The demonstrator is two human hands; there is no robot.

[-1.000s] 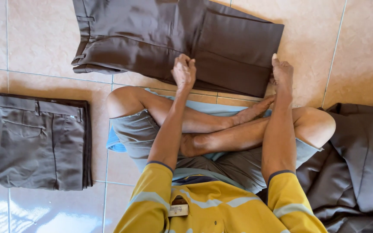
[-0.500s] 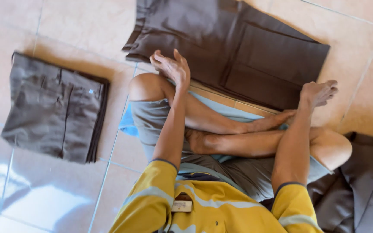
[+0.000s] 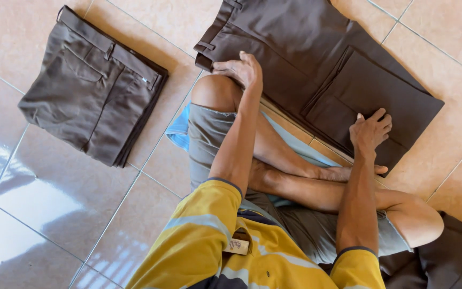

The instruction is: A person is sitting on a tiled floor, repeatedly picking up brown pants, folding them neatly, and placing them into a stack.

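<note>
The tiled floor (image 3: 54, 214) is the largest thing here, shiny and pale, and the person sits on it with crossed legs, so that both arms can reach forward over the knees. In front of the knees lie the dark brown trousers (image 3: 316, 69), spread flat on the tiles and partly folded, with one part already laid over the other near the right side; it seems they lie flat so that the cloth can be smoothed and the edges matched. To the left, well apart from them, the folded grey trousers (image 3: 92, 91) rest as a neat packet, probably put aside to keep them out of the way. At the lower right corner a heap of dark cloth (image 3: 450, 257) lies just beside the person's knee, within easy reach. The left hand (image 3: 241, 69) rests near the waistband of the dark brown trousers, fingers bent and loose; whether it pinches the cloth, I cannot tell. The right hand (image 3: 371, 130) lies palm down with spread fingers on the folded part, pressing and not grasping, it appears to hold the fold in place.
</note>
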